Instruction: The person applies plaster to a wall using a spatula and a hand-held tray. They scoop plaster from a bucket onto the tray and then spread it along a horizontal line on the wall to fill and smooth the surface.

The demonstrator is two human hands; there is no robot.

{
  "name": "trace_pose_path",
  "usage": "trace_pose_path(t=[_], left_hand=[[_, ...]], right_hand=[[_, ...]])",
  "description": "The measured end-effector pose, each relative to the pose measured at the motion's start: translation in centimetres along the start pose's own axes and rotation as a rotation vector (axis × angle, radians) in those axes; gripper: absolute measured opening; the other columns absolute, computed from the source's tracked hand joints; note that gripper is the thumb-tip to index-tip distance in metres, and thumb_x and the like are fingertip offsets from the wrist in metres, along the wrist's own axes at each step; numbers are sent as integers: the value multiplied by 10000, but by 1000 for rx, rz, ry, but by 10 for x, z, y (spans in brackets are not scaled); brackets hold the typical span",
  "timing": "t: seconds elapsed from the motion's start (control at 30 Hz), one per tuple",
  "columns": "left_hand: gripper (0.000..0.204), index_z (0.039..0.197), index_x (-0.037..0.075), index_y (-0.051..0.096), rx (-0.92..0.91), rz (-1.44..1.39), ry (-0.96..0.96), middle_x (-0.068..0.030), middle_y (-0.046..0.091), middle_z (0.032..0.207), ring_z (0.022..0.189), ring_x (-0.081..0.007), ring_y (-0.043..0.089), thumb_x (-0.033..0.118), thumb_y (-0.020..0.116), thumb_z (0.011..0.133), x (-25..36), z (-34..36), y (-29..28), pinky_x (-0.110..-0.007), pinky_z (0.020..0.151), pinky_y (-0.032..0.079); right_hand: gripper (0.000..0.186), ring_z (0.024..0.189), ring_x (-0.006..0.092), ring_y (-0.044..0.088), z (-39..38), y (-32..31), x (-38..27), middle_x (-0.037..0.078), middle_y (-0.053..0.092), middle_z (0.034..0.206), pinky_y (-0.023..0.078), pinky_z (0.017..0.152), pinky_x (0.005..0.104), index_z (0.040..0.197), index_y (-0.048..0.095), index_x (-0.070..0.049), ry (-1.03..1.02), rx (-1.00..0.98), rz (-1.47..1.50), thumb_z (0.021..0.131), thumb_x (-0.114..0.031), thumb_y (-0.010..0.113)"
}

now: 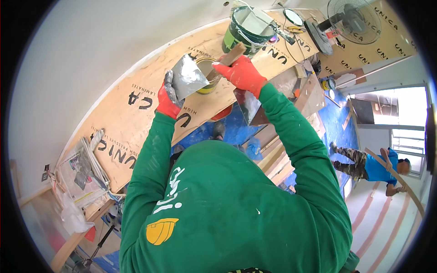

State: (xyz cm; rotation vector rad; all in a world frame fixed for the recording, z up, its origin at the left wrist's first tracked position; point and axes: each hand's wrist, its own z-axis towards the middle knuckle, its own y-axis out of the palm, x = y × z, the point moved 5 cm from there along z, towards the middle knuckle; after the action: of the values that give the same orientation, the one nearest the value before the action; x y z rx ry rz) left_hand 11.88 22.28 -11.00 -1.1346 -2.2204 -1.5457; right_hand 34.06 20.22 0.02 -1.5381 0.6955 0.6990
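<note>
My left hand (169,99), in a red glove smeared grey, is closed on a flat metal blade tool (187,73) with white-grey paste on it, held over the printed board (123,98). A yellow can (205,87) stands behind and partly under the blade. In my red-gloved right hand (243,75) is a wooden stick (234,54), gripped above the can; whether its lower end touches the can is hidden. Just beyond, a green bucket (239,38) holds a pale container with tools lying across its rim.
A fan (354,22), a round lid (294,17) and a cord lie at back right. Newspapers (82,166) sit at left. Boards (277,152) rest over blue floor sheeting (334,116). At right, a person (389,166) in blue holds a long strip of wood (412,198).
</note>
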Motion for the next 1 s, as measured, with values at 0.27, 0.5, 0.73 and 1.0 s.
trace_pose_path(t=[0.27,0.5,0.73,1.0], left_hand=[[465,1306,53,555,-54,99,120,-86,663,1167,1003,-211,664,399,530,995,16,7,-35,-356,850,562],[437,1199,-11,619,-202,971,601,-115,686,1072,942,-177,643,343,410,1051,35,-12,5,-319,840,512],[397,1231,2,608,-297,651,371,-99,670,1130,986,-170,629,295,412,1048,11,12,21,-319,870,503],[496,1312,-28,524,-399,889,486,-121,639,1203,1015,-214,654,380,428,1046,19,10,19,-351,906,542]], right_hand=[[269,744,104,609,-31,-58,13,29,679,836,485,654,275,996,693,0,7,373,436,858,-223,750],[196,792,58,571,-76,-114,-51,15,650,895,449,660,234,1018,680,10,-46,413,465,902,-148,695],[239,842,73,600,-85,-86,-69,28,674,956,493,760,236,1074,665,3,-209,376,405,897,-152,704],[263,827,67,591,-92,-82,-81,20,671,926,489,732,239,1096,661,-16,-169,279,374,889,-167,720]])
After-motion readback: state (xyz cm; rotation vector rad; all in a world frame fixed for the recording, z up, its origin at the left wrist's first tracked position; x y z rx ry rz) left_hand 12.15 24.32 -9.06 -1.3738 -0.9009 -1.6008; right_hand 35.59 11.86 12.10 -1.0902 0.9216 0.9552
